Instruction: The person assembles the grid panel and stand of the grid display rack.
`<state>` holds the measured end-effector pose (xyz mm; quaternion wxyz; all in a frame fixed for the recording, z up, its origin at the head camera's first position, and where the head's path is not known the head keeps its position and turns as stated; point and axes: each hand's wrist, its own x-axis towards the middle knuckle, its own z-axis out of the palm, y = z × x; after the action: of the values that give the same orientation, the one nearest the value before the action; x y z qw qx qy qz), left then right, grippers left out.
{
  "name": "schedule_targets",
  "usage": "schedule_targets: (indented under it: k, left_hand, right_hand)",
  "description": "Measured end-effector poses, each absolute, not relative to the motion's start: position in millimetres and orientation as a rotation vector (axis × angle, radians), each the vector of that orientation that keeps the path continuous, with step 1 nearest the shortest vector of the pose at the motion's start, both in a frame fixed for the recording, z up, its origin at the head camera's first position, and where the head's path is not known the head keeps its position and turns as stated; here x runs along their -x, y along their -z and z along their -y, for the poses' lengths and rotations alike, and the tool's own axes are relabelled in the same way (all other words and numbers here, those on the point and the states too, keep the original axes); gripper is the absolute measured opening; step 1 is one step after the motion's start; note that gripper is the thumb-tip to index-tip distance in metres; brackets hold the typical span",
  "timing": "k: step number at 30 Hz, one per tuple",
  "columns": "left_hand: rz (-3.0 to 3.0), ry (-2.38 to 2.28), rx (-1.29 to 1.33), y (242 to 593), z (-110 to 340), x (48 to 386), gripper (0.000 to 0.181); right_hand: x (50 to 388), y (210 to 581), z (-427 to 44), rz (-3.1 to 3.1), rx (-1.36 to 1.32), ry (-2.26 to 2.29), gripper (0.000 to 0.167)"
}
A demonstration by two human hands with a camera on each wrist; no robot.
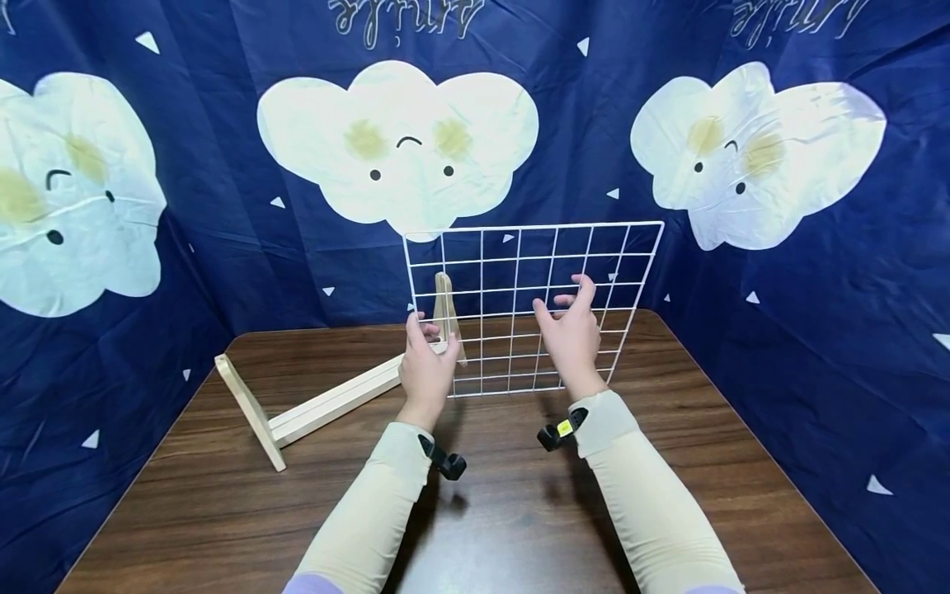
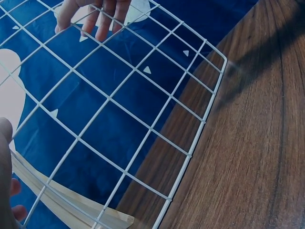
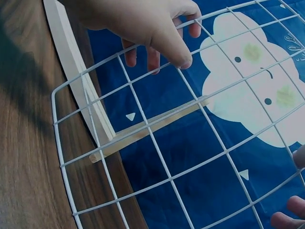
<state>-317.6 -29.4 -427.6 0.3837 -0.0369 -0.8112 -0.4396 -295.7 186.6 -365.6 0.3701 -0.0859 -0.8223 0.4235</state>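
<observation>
A white wire grid panel (image 1: 517, 259) stands nearly upright, its lower edge at or close to the wooden table. My left hand (image 1: 428, 371) grips its left edge; in the right wrist view that thumb (image 3: 174, 50) lies on the near side and the fingers behind the wires. My right hand (image 1: 575, 342) is at the panel's right half, thumb and fingers spread apart. In the left wrist view the right hand's fingers (image 2: 107, 19) look fairly straight, with wires crossing before them; firm contact is unclear. Left of the panel lies a pale wooden stand (image 1: 341, 406), its crossbar joining two end pieces.
The brown wood-grain table (image 1: 490, 528) carries the stand and panel. Dark blue cloth (image 1: 594, 165) with white clouds hangs around its back and sides. The stand's far end piece (image 1: 443, 305) is seen through the panel's left cells.
</observation>
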Motion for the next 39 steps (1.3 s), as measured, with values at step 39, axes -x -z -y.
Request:
schedule_targets:
  k: [39]
  left_hand:
    - [2.094,1.286,0.174,409,72,307,0.060]
  right_hand:
    - [303,372,-183,2.031,0.272,-1.044,0.058]
